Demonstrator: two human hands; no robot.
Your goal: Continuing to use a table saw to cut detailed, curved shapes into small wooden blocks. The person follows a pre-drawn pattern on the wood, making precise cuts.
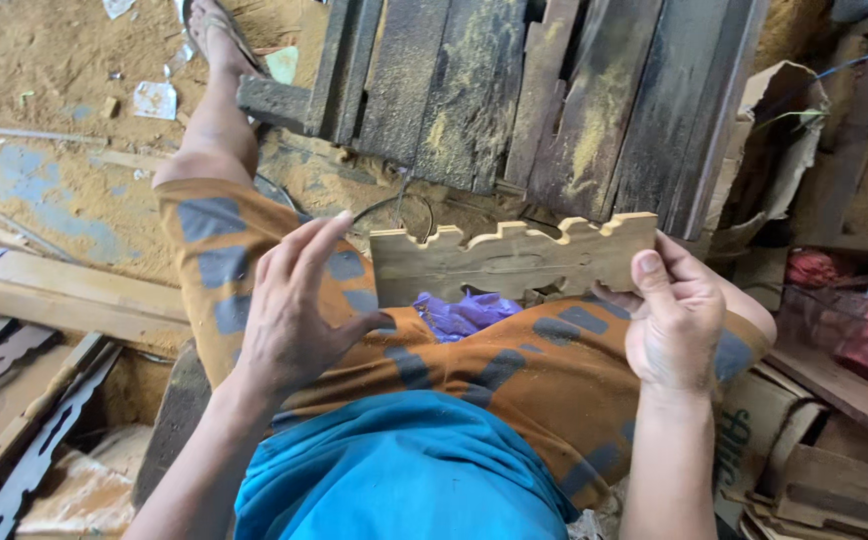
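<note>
The right hand [676, 320] pinches one end of a pale carved wooden board [514, 258] with scalloped edges, held above the lap; the left hand [299, 300] hovers beside it, fingers spread wide, holding nothing

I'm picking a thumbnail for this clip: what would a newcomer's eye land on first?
First, the pale carved wooden piece with a scalloped top edge, held at centre over the person's lap. The right hand grips its right end; the left hand is open by its left end. Behind stand dark sawdust-dusted planks.
</note>
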